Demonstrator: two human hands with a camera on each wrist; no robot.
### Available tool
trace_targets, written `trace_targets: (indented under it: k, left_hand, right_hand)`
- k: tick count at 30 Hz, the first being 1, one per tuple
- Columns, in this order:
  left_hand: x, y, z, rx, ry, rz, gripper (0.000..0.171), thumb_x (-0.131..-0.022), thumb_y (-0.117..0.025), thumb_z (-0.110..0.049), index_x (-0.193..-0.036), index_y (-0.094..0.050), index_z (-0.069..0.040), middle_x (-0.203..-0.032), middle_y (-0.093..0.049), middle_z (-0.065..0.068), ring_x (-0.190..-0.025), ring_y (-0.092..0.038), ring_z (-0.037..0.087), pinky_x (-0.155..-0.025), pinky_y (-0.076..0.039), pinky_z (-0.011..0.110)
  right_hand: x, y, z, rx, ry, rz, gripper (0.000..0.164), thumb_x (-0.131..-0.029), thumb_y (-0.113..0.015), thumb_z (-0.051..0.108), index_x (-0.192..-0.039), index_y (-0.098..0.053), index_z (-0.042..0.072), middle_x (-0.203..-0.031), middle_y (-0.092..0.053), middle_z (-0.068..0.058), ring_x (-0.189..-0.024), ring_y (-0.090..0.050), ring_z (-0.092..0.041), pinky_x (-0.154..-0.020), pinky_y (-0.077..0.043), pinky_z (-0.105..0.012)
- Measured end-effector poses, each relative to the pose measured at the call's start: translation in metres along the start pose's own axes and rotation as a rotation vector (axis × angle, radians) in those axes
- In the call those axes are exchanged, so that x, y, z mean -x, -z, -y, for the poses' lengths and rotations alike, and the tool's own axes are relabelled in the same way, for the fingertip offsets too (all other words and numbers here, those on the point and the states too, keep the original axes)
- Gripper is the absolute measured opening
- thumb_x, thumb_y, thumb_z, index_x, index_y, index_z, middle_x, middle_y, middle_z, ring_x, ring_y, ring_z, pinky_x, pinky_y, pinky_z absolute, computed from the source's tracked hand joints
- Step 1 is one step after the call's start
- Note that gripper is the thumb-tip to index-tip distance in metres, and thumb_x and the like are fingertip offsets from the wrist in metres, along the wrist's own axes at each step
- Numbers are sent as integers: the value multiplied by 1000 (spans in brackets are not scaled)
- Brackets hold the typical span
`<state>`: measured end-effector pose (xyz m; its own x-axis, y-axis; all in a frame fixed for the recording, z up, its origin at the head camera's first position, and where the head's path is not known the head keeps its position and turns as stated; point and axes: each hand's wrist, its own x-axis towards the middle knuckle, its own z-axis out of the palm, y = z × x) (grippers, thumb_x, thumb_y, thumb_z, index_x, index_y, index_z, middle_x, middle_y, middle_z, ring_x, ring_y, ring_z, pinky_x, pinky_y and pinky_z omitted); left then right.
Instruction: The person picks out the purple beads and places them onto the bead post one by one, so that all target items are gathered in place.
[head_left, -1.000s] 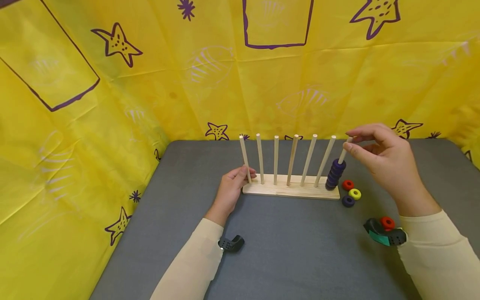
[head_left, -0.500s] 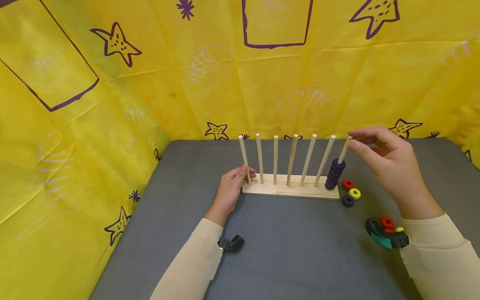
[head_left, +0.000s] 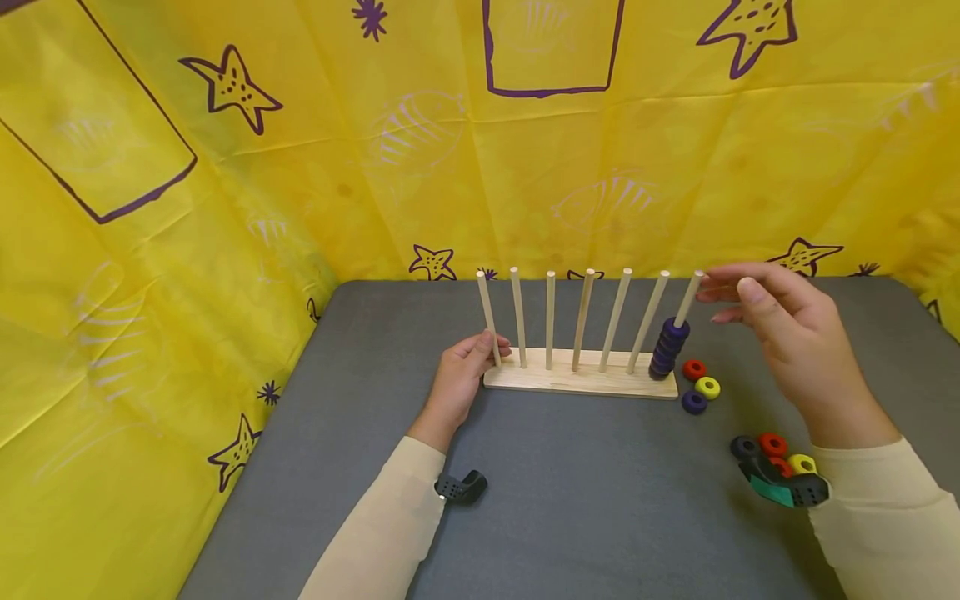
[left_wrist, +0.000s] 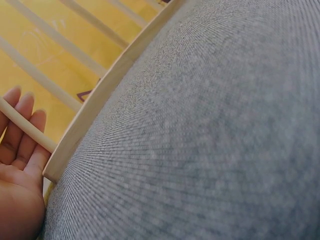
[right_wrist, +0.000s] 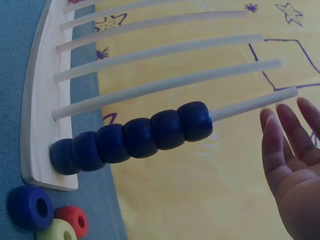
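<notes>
In the head view, a wooden stand (head_left: 570,382) with a row of several upright pegs sits on the grey table. Dark blue beads (head_left: 668,348) are stacked on its rightmost peg (head_left: 688,298), whose upper part is bare. My left hand (head_left: 463,375) holds the stand's left end, thumb and fingers about the leftmost peg (left_wrist: 27,126). My right hand (head_left: 802,342) is beside the top of the rightmost peg, fingers spread and holding nothing. The right wrist view shows the bead stack (right_wrist: 139,137) reaching up from the base, with the right fingertips near the peg's tip.
Just right of the stand lie a loose red bead (head_left: 694,369), a yellow bead (head_left: 707,388) and a blue bead (head_left: 694,402). More red, yellow and blue beads lie by the right wrist's black band (head_left: 787,487). A yellow patterned cloth (head_left: 480,167) hangs behind the table.
My right hand has let go at the top of the rightmost peg and drawn right, its thumb and fingers parting. More beads show by the right wrist. The left hand stays put.
</notes>
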<state>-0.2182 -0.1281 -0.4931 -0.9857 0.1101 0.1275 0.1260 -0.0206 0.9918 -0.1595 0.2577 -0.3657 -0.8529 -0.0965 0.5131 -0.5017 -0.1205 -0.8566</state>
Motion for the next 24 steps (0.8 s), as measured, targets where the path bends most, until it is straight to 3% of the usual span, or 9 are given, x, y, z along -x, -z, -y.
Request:
trace_targets:
  k: [8,16,24]
  left_hand:
    - [-1,-1,0,19,6,-13,45,-115,-60,-35,-117,-76,7,-116,-75,24,-118,-70,37,-106,-54,43]
    - [-1,-1,1,14,10,-16,45,-115,-60,-35,-116,-77,7,-114,-76,23,-116,-70,35,-105,-55,42]
    - [0,-1,-2,12,9,-13,45,-115,-60,-35,-116,-77,6,-114,-76,21,-116,-70,33,-105,-55,41]
  right_hand:
    - [10,4,-4,-125,18,21,31,-115,-42,-5,-133,-53,-28,-127,-70,-26,-116,-68,-31,-92,-57,-29]
    - [24,15,-13,-50,-43,56,33,-116,-39,-3,-138,-57,-19,-128,-71,-17,-118,-67,-25,-93,-55,-24]
    - [37,23,-23,12,-82,72,33,-116,-39,-5,-139,-59,-17,-129,-71,-15,-117,-67,-23,-92,-54,-22]
